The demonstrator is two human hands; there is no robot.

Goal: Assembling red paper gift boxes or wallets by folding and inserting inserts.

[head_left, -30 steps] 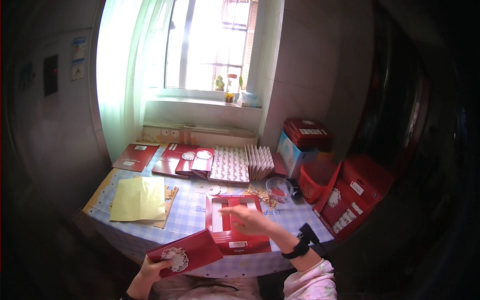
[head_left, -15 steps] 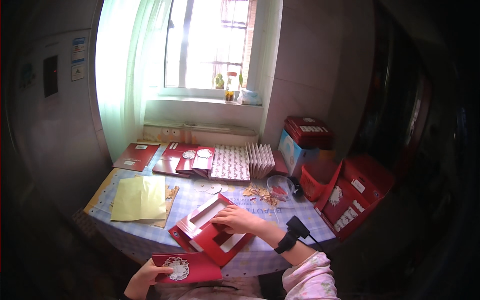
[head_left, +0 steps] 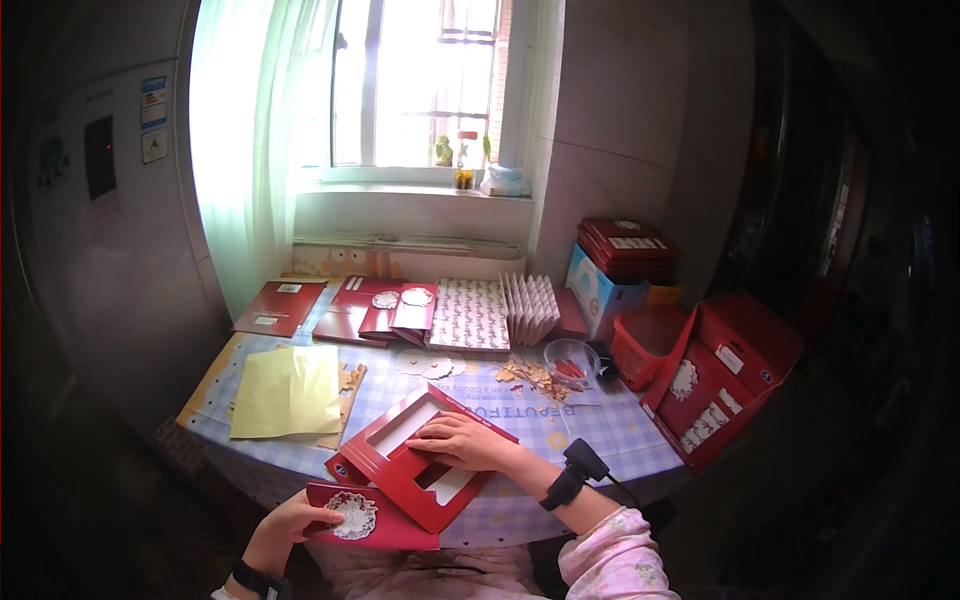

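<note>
My left hand [head_left: 296, 516] grips a folded red card [head_left: 405, 530] by its left end, at the table's near edge. The thumb lies over a white lacy round ornament [head_left: 353, 516] on its front. My right hand [head_left: 460, 441] is closed, fingers bent, on the middle of a glossy red cardboard frame [head_left: 432, 508] with cut-out windows. White shows through the openings. The frame lies tilted on the checked tablecloth, and another red piece [head_left: 345, 468] juts out under its left side. Its near corner overlaps the card in my left hand. My right fingertips are partly hidden.
Yellow paper [head_left: 287, 392] lies on a board at left. Red folders [head_left: 280, 308], a patterned panel [head_left: 470, 315] and pleated paper [head_left: 530, 308] line the back. Wooden bits [head_left: 535, 378] surround a clear bowl [head_left: 571, 364]. A red basket [head_left: 640, 350] and red box [head_left: 735, 370] stand right.
My right hand and the red frame have shifted slightly left, toward the card. My left hand keeps its hold on the card and has risen a little. The whole view has shifted slightly.
</note>
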